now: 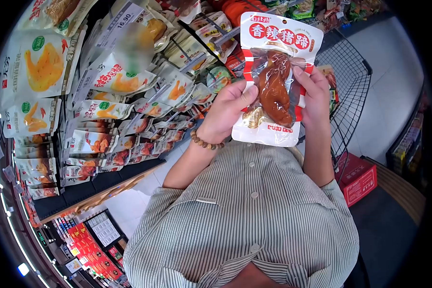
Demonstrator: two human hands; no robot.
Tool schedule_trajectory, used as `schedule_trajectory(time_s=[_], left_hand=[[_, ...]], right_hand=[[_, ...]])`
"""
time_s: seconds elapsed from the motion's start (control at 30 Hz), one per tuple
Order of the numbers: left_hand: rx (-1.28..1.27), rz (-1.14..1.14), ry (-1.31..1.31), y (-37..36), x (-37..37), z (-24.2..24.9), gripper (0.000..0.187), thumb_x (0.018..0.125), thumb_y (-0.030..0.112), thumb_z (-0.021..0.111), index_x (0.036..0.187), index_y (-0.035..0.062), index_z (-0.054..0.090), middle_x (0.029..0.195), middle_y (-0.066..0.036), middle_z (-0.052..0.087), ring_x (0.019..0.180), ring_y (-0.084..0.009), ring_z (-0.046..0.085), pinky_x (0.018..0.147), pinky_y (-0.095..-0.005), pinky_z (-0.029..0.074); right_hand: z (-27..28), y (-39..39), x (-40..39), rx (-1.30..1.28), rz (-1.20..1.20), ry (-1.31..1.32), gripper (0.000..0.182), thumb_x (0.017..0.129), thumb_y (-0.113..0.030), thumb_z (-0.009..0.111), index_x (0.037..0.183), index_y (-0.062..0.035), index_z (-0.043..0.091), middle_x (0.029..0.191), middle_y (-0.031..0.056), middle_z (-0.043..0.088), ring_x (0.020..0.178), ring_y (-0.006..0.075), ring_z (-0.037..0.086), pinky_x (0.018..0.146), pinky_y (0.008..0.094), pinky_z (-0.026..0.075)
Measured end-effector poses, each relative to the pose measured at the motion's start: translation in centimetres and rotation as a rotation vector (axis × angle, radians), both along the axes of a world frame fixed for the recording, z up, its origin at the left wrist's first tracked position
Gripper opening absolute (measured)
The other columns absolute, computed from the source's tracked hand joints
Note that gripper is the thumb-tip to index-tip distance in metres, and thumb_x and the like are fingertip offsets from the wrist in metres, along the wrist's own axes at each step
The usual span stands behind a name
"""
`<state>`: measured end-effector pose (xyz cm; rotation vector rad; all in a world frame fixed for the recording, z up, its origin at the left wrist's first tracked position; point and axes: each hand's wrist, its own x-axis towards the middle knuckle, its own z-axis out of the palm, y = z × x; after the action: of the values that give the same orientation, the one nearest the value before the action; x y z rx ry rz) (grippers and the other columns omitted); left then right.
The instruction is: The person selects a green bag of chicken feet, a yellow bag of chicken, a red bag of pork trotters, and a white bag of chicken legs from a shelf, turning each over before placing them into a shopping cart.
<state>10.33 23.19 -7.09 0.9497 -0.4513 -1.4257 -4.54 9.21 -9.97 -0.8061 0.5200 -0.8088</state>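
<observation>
A white and red vacuum package with brown meat under a clear window is held up in front of the striped shirt. My left hand wears a beaded bracelet at the wrist and grips one long edge of the package, thumb on its front. On the opposite edge my right hand pinches the package, its thumb also on the front. The fingers behind the package are hidden. Its printed face is turned toward the camera.
Hanging food packets fill the rack on the left, with price tags among them. A black wire basket or cart stands at the right, holding a packet. Below it is a red box. Red displays stand at lower left.
</observation>
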Motion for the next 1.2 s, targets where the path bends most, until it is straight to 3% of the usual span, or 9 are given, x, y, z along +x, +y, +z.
schedule_trajectory(time_s=[0.27, 0.67, 0.77, 0.87, 0.9, 0.97, 1.1, 1.13, 1.2], left_hand=[[-0.022, -0.028, -0.027, -0.4, 0.4, -0.7, 0.031, 0.102, 0.017, 0.048, 0.124, -0.0034, 0.053, 0.118, -0.011, 0.064, 0.103, -0.0149, 0.064, 0.090, -0.0306, 0.051], [-0.039, 0.062, -0.120, -0.8, 1.3, -2.2, 0.030, 0.100, 0.017, 0.052, 0.122, -0.0023, 0.055, 0.116, -0.011, 0.064, 0.102, -0.0147, 0.064, 0.089, -0.0298, 0.052], [0.026, 0.121, -0.400, -0.9, 1.0, -1.6, 0.032, 0.098, 0.014, 0.057, 0.126, -0.0007, 0.054, 0.110, -0.005, 0.064, 0.103, -0.0114, 0.061, 0.088, -0.0268, 0.050], [-0.099, 0.347, -1.122, -1.0, 0.3, -1.5, 0.052, 0.090, 0.013, 0.066, 0.135, -0.0029, 0.044, 0.131, -0.013, 0.051, 0.123, -0.0209, 0.050, 0.102, -0.0340, 0.041], [-0.108, 0.347, -1.126, -0.5, 0.1, -1.4, 0.052, 0.090, 0.013, 0.066, 0.135, -0.0029, 0.044, 0.131, -0.013, 0.051, 0.123, -0.0209, 0.050, 0.102, -0.0340, 0.041], [-0.098, 0.353, -1.583, -0.1, -0.5, 0.7, 0.068, 0.083, 0.013, 0.072, 0.140, -0.0031, 0.038, 0.142, -0.019, 0.041, 0.134, -0.0302, 0.039, 0.110, -0.0396, 0.032], [-0.107, 0.134, -1.461, -0.8, -1.8, 0.9, 0.088, 0.074, 0.013, 0.076, 0.147, -0.0014, 0.028, 0.150, -0.022, 0.033, 0.141, -0.0358, 0.028, 0.115, -0.0418, 0.024], [-0.106, 0.144, -1.461, -1.0, -1.9, 0.9, 0.088, 0.074, 0.013, 0.076, 0.147, -0.0014, 0.028, 0.150, -0.022, 0.033, 0.141, -0.0358, 0.028, 0.115, -0.0418, 0.024], [-0.195, 0.130, -1.374, -1.6, -1.7, 1.0, 0.095, 0.073, 0.011, 0.075, 0.150, 0.0000, 0.021, 0.152, -0.024, 0.027, 0.143, -0.0362, 0.026, 0.116, -0.0419, 0.023]], right_hand=[[0.3, 0.3, 0.3, 0.041, -0.054, 0.022, 0.020, 0.092, -0.011, 0.062, 0.109, 0.0002, 0.064, 0.089, 0.0025, 0.067, 0.067, 0.0045, 0.056, 0.060, 0.0190, 0.045], [-0.4, 0.5, 0.5, -0.027, 0.048, 0.156, 0.025, 0.096, -0.023, 0.060, 0.107, -0.0014, 0.066, 0.089, 0.0007, 0.066, 0.076, 0.0069, 0.061, 0.063, 0.0209, 0.047], [-1.1, 0.5, 0.5, 0.053, 0.049, 0.094, 0.027, 0.097, -0.023, 0.058, 0.112, -0.0014, 0.065, 0.091, 0.0019, 0.065, 0.080, 0.0087, 0.060, 0.068, 0.0244, 0.048], [-1.8, 0.4, 1.1, 0.076, 0.002, -0.004, 0.030, 0.098, -0.022, 0.056, 0.117, -0.0006, 0.064, 0.092, 0.0018, 0.065, 0.081, 0.0081, 0.060, 0.069, 0.0249, 0.048], [-1.6, 0.6, 1.2, 0.053, -0.058, 0.024, 0.030, 0.098, -0.021, 0.055, 0.117, -0.0003, 0.063, 0.093, 0.0021, 0.065, 0.080, 0.0082, 0.060, 0.070, 0.0250, 0.048], [-1.0, 0.9, 1.5, 0.011, -0.135, 0.047, 0.030, 0.099, -0.020, 0.054, 0.118, 0.0014, 0.063, 0.091, 0.0014, 0.065, 0.078, 0.0064, 0.058, 0.069, 0.0237, 0.048], [1.0, 2.6, 1.9, -0.217, -0.185, 0.185, 0.031, 0.098, -0.016, 0.055, 0.122, 0.0029, 0.062, 0.099, 0.0036, 0.068, 0.086, 0.0054, 0.059, 0.077, 0.0214, 0.048], [1.0, 3.0, 1.5, -0.249, -0.117, 0.329, 0.032, 0.099, -0.015, 0.053, 0.124, 0.0035, 0.060, 0.108, 0.0053, 0.068, 0.096, 0.0085, 0.060, 0.085, 0.0244, 0.048], [2.0, 4.2, 1.6, -0.357, -0.076, 0.261, 0.037, 0.097, -0.014, 0.052, 0.128, 0.0055, 0.056, 0.121, 0.0119, 0.063, 0.109, 0.0152, 0.059, 0.094, 0.0278, 0.046]])
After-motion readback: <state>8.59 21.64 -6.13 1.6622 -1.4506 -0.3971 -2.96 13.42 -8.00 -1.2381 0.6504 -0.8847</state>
